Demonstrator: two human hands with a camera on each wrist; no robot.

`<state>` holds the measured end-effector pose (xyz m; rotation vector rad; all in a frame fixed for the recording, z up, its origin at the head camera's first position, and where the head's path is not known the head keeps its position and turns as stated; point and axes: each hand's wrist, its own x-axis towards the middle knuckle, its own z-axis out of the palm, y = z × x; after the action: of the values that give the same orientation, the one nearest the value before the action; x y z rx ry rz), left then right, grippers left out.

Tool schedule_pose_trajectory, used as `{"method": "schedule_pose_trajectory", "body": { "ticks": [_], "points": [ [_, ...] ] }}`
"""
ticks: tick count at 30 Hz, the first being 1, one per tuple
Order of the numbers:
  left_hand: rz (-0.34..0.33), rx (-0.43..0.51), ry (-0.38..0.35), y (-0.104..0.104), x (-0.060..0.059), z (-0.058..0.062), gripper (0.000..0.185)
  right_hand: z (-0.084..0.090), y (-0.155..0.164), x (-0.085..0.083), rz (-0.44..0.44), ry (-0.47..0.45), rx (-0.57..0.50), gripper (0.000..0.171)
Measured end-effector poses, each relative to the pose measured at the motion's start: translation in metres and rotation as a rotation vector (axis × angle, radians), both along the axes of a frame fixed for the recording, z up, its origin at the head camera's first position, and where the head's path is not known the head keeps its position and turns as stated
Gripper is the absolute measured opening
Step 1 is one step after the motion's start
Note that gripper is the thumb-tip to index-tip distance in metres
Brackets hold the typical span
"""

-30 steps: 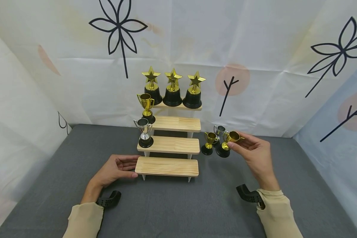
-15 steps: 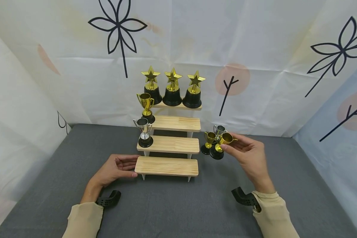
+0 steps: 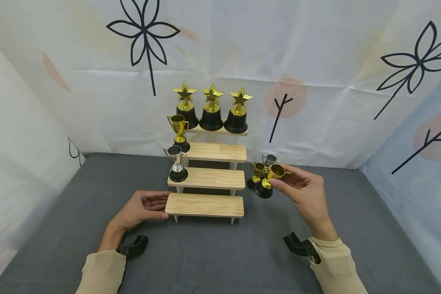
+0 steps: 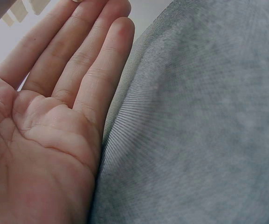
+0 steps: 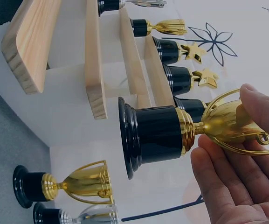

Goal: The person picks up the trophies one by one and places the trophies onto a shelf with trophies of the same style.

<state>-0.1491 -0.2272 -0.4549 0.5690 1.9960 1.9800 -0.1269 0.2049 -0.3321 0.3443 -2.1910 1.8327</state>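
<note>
My right hand (image 3: pixel 305 192) pinches a gold cup trophy (image 3: pixel 276 171) with a black base by its cup, thumb on one side and fingers on the other. In the right wrist view this trophy (image 5: pixel 160 133) appears raised above the table. Behind it stand a smaller-looking gold cup trophy (image 3: pixel 256 168) and a silver cup trophy (image 3: pixel 270 158), partly hidden. My left hand (image 3: pixel 139 210) lies at the left end of a stepped wooden display stand (image 3: pixel 206 205), fingers extended and holding nothing. Whether its fingertips touch the stand, I cannot tell.
Three gold star trophies (image 3: pixel 211 118) line the top step. A gold cup trophy (image 3: pixel 179 126) stands at the left of the step below, and a silver cup trophy (image 3: pixel 177 163) on the step under that. Grey cloth (image 3: pixel 206 261) covers the table; a printed curtain (image 3: pixel 323 134) hangs behind.
My right hand has carried the gold cup trophy leftward and slightly nearer me, so it now overlaps the two trophies behind it. The left hand stays by the stand.
</note>
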Motion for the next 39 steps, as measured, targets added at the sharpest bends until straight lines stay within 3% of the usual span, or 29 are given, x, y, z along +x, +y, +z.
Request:
{"method": "schedule_pose_trajectory", "body": {
  "ticks": [14, 27, 39],
  "points": [
    [0.017, -0.005, -0.015, -0.002, 0.002, 0.002, 0.073, 0.018, -0.016, -0.011, 0.083, 0.017, 0.013, 0.045],
    [0.004, -0.002, 0.007, -0.002, 0.001, 0.000, 0.072, 0.028, -0.041, -0.034, 0.208, -0.039, -0.060, 0.042],
    [-0.008, -0.007, 0.004, 0.001, 0.000, 0.002, 0.072, 0.037, -0.059, -0.052, 0.246, -0.047, -0.066, 0.042]
  ]
}}
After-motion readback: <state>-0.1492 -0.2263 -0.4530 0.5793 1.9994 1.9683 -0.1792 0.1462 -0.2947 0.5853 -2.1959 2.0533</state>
